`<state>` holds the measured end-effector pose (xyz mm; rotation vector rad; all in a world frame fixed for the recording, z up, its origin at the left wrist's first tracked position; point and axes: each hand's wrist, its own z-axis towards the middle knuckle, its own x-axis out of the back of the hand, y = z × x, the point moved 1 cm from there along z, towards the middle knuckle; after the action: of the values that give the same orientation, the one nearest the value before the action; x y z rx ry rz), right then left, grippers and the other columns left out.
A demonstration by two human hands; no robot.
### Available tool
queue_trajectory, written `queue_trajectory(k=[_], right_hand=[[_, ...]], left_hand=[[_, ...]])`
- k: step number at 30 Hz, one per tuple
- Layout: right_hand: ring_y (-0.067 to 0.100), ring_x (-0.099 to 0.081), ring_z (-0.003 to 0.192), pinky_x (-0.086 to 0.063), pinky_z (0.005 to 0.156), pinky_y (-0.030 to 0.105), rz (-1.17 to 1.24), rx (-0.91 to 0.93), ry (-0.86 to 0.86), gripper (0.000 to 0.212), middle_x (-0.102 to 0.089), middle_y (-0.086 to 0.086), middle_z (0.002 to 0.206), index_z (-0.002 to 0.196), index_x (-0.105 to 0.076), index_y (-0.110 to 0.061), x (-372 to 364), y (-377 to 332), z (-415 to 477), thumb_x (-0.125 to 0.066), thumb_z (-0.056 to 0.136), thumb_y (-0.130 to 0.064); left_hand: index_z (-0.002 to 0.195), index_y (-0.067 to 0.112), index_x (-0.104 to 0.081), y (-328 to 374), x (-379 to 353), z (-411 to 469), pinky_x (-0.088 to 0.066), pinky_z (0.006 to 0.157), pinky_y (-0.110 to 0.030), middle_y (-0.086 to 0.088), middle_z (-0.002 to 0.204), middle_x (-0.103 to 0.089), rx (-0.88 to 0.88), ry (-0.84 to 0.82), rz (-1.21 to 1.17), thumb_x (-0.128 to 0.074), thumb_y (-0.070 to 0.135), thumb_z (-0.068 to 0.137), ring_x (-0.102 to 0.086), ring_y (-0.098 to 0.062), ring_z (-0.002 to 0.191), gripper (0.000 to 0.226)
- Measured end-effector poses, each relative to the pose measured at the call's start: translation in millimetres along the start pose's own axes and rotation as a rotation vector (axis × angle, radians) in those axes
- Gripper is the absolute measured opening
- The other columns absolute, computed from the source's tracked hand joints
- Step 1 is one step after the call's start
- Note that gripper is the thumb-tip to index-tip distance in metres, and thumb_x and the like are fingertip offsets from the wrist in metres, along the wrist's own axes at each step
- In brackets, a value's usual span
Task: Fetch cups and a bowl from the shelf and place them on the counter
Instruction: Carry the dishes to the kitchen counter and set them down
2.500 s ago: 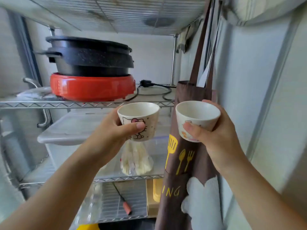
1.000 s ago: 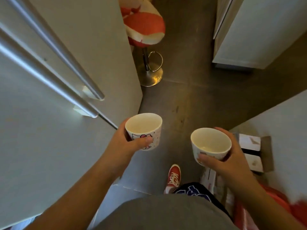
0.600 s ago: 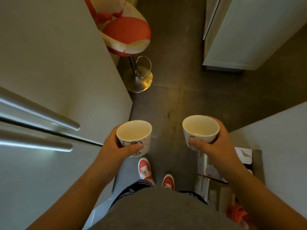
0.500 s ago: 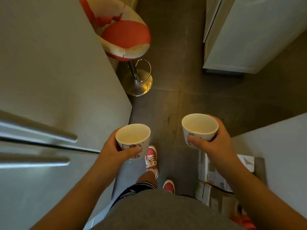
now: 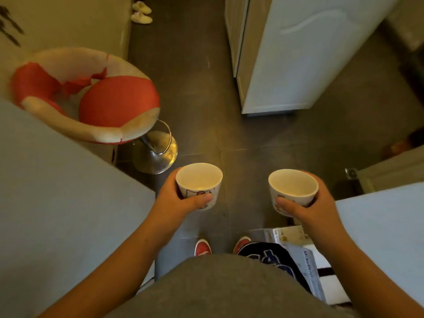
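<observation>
Two pale flat surfaces flank the walkway, the biggest things in view: a grey slab (image 5: 57, 203) filling the near left and a lighter top (image 5: 380, 226) at the near right. Whether either is the counter I cannot tell, and no shelf or bowl shows. Between them runs the dark floor (image 5: 229, 134), with a white cabinet (image 5: 298, 53) at the far right and a red and cream bar stool (image 5: 91, 99) at the far left, its chrome base just beside the corner of the grey slab.

Smaller, near the middle, the left hand (image 5: 174, 203) wraps a white cup with a cartoon print (image 5: 199, 184), thumb pressed across its near side. The right hand (image 5: 312, 210) grips a second white cup (image 5: 293, 191) the same way. Both cups are upright, mouths up and seemingly empty, level with each other and well apart, carried over the floor and not over either surface.

My judgement is that the coming move turns on side: each cup lies just inboard of a surface, the left cup nearer the grey slab, the right cup nearer the lighter top. A set-down would need a sideways swing, keeping the upright axis. Red shoes (image 5: 203, 246) point far, up the walkway.
</observation>
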<state>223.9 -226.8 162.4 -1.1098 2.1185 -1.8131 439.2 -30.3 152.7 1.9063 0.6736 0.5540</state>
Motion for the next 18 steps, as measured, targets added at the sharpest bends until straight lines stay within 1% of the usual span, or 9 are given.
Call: queue_trajectory(k=[1,3,4,6,8,10,12,15,18], right_hand=[[0.001,-0.055,0.093,-0.045,0.067,0.012,-0.014,-0.010,0.034,0.077,-0.048,-0.033,0.107,0.123,-0.038,-0.041,9,4,8,-0.075,0.056,-0.046],[0.000,-0.054,0.092,-0.043,0.067,0.012,-0.031,-0.035,0.098,0.073,-0.049,-0.028,0.108,0.124,-0.037,-0.039,27,15,25,-0.076,0.063,-0.038],[0.000,-0.054,0.091,-0.042,0.068,0.012,-0.027,-0.053,0.132,0.070,-0.050,-0.022,0.111,0.124,-0.037,-0.037,36,20,34,-0.078,0.067,-0.031],[-0.001,-0.054,0.090,-0.041,0.068,0.011,-0.025,-0.080,0.193,0.068,-0.049,-0.013,0.115,0.124,-0.038,-0.034,54,33,54,-0.079,0.071,-0.020],[0.000,-0.054,0.089,-0.040,0.067,0.011,-0.021,-0.112,0.233,0.069,-0.049,-0.010,0.115,0.123,-0.038,-0.033,72,45,75,-0.080,0.071,-0.016],[0.004,-0.054,0.089,-0.041,0.068,0.012,-0.001,-0.136,0.256,0.071,-0.049,-0.008,0.116,0.123,-0.038,-0.032,91,52,103,-0.081,0.069,-0.015],[0.006,-0.054,0.090,-0.041,0.068,0.011,0.019,-0.161,0.264,0.073,-0.049,-0.008,0.118,0.123,-0.038,-0.033,106,52,132,-0.082,0.067,-0.021],[0.002,-0.054,0.091,-0.041,0.067,0.011,0.074,-0.193,0.273,0.082,-0.049,-0.012,0.117,0.124,-0.037,-0.037,131,41,180,-0.078,0.053,-0.041],[0.005,-0.056,0.098,-0.046,0.073,0.015,0.141,-0.156,0.243,0.086,-0.053,-0.018,0.114,0.123,-0.040,-0.041,138,29,214,-0.079,0.046,-0.051]], left_hand=[[0.110,0.051,-0.051,7,-9,18,-0.053,0.064,-0.008,0.034,0.100,-0.064,-0.002,-0.042,0.005,-0.083,0.053,0.046,-0.061,0.010,0.099,0.071],[0.111,0.048,-0.052,23,-31,55,-0.052,0.064,-0.007,0.036,0.098,-0.064,-0.003,-0.108,0.014,-0.082,0.050,0.048,-0.060,0.014,0.097,0.070],[0.112,0.046,-0.052,32,-44,73,-0.053,0.065,-0.008,0.034,0.100,-0.064,-0.003,-0.137,0.020,-0.082,0.049,0.048,-0.060,0.013,0.098,0.070],[0.114,0.044,-0.052,48,-74,110,-0.056,0.070,-0.012,0.025,0.107,-0.065,-0.009,-0.196,0.028,-0.082,0.047,0.048,-0.062,0.002,0.103,0.073],[0.116,0.042,-0.051,65,-104,145,-0.057,0.074,-0.018,0.018,0.112,-0.063,-0.023,-0.237,0.056,-0.082,0.046,0.047,-0.062,-0.007,0.106,0.075],[0.123,0.039,-0.048,83,-132,178,-0.056,0.081,-0.023,0.013,0.118,-0.060,-0.033,-0.264,0.098,-0.080,0.048,0.047,-0.060,-0.012,0.109,0.083],[0.123,0.038,-0.047,100,-153,207,-0.055,0.082,-0.024,0.011,0.120,-0.060,-0.033,-0.291,0.134,-0.080,0.050,0.046,-0.059,-0.013,0.109,0.085],[0.114,0.041,-0.050,126,-177,246,-0.057,0.070,-0.017,0.016,0.114,-0.061,-0.024,-0.321,0.160,-0.080,0.047,0.047,-0.062,-0.009,0.105,0.074],[0.116,0.041,-0.051,135,-180,265,-0.056,0.067,-0.015,0.011,0.116,-0.062,-0.013,-0.326,0.148,-0.080,0.040,0.052,-0.062,-0.012,0.106,0.070]])
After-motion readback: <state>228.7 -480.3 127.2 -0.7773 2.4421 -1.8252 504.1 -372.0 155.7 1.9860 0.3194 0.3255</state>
